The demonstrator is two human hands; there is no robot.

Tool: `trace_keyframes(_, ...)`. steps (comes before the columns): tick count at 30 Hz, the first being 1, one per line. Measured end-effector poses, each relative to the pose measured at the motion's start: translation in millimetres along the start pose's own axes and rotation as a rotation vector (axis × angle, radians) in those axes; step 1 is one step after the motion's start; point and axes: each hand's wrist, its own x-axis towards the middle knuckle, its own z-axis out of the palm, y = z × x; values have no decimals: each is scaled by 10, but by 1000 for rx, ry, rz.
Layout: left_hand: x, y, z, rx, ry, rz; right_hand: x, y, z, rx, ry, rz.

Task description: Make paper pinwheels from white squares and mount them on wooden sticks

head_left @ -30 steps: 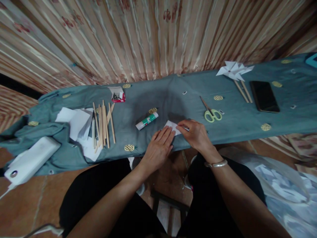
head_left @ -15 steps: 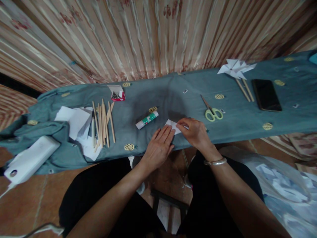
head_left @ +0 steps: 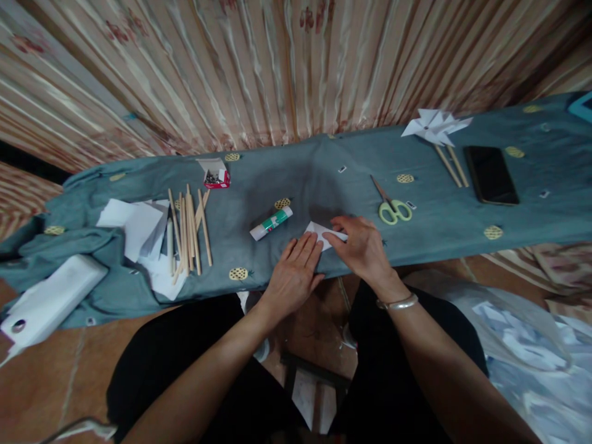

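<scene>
A small piece of folded white paper (head_left: 315, 229) lies near the front edge of the cloth-covered table. My left hand (head_left: 295, 270) rests flat on its left part, fingers stretched out. At the paper's right end my right hand (head_left: 363, 248) grips it, thumb on top and the fingers curled behind. Just left of the paper lies a green and white glue stick (head_left: 272, 223). Scissors with light green handles (head_left: 392, 209) lie to the right of my right hand, blades pointing away from me.
Wooden sticks (head_left: 189, 234) and white paper sheets (head_left: 134, 225) lie at left, near an open red box of small metal pieces (head_left: 216, 176) and a white device (head_left: 54, 299). Paper pinwheels (head_left: 435, 126) and a black phone (head_left: 491, 174) lie at right. A plastic bag (head_left: 522, 345) stands beside my leg.
My right thumb has moved left onto the paper, and the hand has opened a little around its right end. My left hand stays on the paper. The whole view has shifted slightly.
</scene>
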Motion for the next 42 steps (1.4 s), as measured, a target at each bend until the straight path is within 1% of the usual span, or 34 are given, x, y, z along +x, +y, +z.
trace_keyframes(3, 3, 8, -5, 6, -7, 3, -111, -6, -8, -12, 42, -49)
trace_keyframes(5, 7, 12, -8, 13, -11, 2, -175, 8, 9, -13, 54, -51)
trace_keyframes(11, 18, 17, -11, 43, -5, 7, -243, 69, 134, 3, 86, -52)
trace_keyframes(14, 32, 24, -15, 55, -4, 10, -263, 136, 140, -1, 87, -43)
trace_keyframes(17, 17, 22, -26, 65, -9, 13, -292, 259, 83, 0, 97, -11)
trace_keyframes(19, -40, 3, -43, 77, -9, 10, -306, 336, 42, 15, 104, -10)
trace_keyframes(22, -207, -52, -91, 109, 0, -16, -310, 391, 16, 54, 114, -11)
trace_keyframes(27, -505, -131, -177, 142, 8, -41, -291, 386, 34, 76, 143, -3)
trace_keyframes(31, -604, -117, -197, 159, 16, -69, -283, 389, 33, 83, 157, -17)
trace_keyframes(36, -631, -75, -183, 160, 19, -101, -281, 356, -10, 44, 112, -20)
trace_keyframes(42, -636, -78, -103, 84, 103, -134, -223, 291, -137, 58, 2, -22)
